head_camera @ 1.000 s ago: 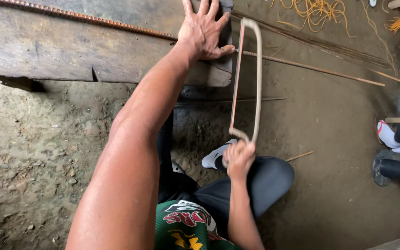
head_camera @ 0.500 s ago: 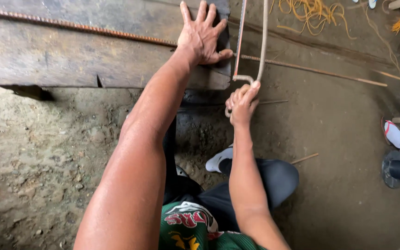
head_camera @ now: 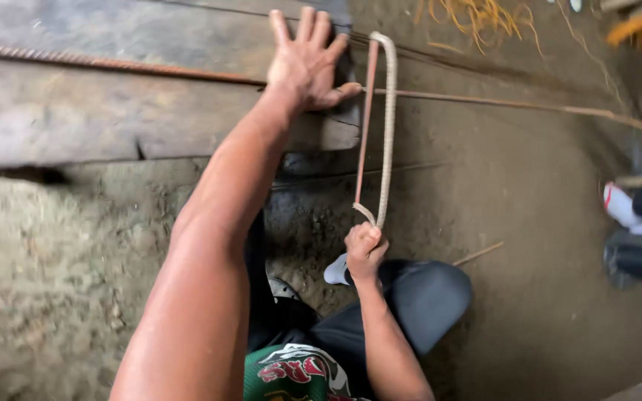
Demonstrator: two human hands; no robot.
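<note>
My left hand [head_camera: 307,61] lies flat, fingers spread, on a thin rusty steel rod [head_camera: 113,65] that runs across a worn wooden plank [head_camera: 98,111]. The rod sticks out past the plank's right end [head_camera: 499,102]. My right hand [head_camera: 365,249] is shut on the handle of a hacksaw [head_camera: 385,126] made of a bent rod frame with a reddish blade. The saw blade crosses the rod just right of my left thumb, at the plank's end.
Bare dirt floor [head_camera: 53,282] lies below the plank. Another person's foot in a white and red shoe [head_camera: 626,208] is at the right edge. Yellow strands [head_camera: 484,15] lie at the top. A thin stick [head_camera: 477,254] rests near my knee.
My right hand has drawn the hacksaw back toward me after pushing it forward half a second ago. My left hand stays pressed on the rod.
</note>
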